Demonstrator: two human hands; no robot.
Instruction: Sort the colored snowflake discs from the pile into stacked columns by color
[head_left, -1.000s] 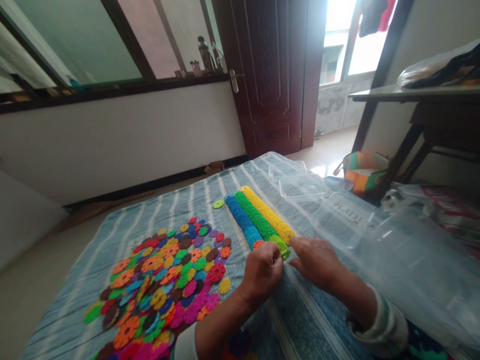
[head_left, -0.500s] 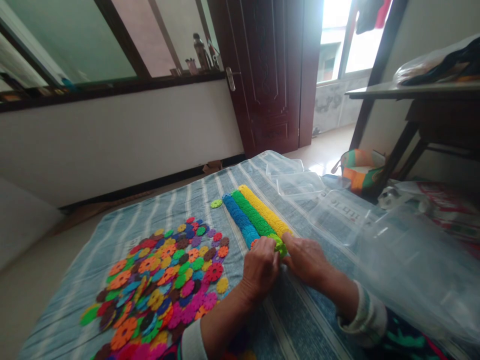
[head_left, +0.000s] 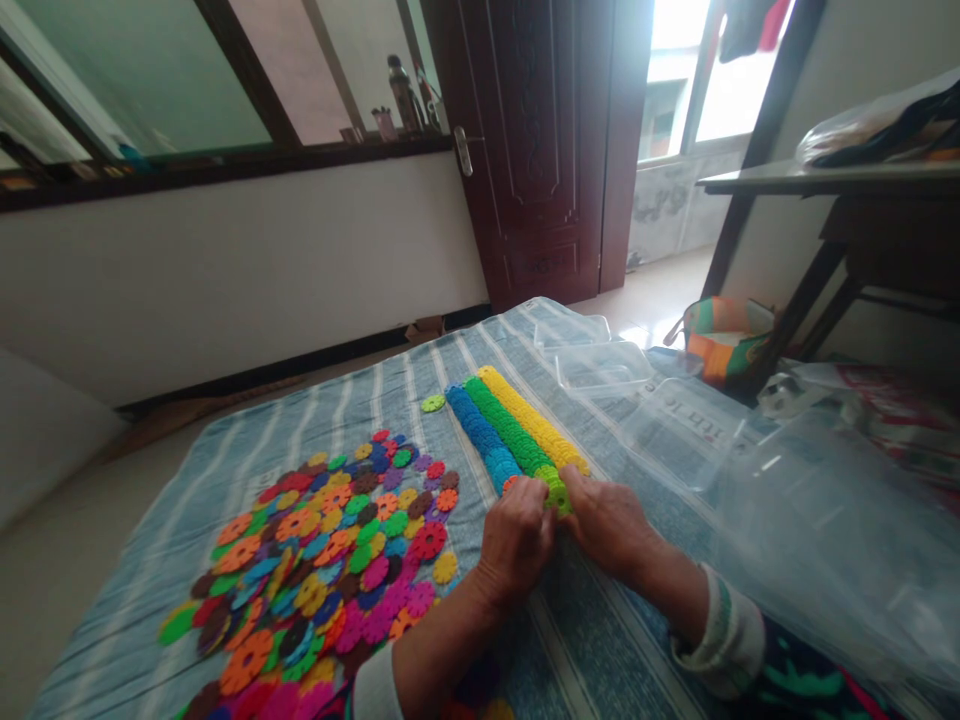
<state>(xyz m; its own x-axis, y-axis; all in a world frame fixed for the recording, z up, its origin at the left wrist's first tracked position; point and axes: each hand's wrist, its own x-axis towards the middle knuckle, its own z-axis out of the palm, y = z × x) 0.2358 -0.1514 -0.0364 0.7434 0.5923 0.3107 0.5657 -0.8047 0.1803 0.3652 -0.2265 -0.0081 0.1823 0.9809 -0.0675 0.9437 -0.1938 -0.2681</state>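
Observation:
Three rows of plastic snowflake discs stacked on edge lie side by side on the striped cloth: a blue row (head_left: 481,436), a green row (head_left: 511,425) and a yellow row (head_left: 530,418). The green row ends in lime discs (head_left: 555,497) at its near end. My left hand (head_left: 519,532) has its fingers curled in against that lime end, beside the blue row's tip with an orange disc. Opposite it, my right hand (head_left: 604,515) presses thumb and fingers around the right side of the lime discs, close to the yellow row. Some fingertips are hidden.
A big spread of loose coloured discs (head_left: 330,550) covers the left of the cloth (head_left: 375,400). One lime disc (head_left: 433,403) lies apart, beyond the blue row. Clear plastic boxes (head_left: 604,370) and a lid (head_left: 686,430) stand along the right, with a large clear bag-like sheet (head_left: 832,540) nearer.
The lime end disc now faces me more fully between my hands. My left hand has shifted slightly left and down, and the right hand stays by the row's end.

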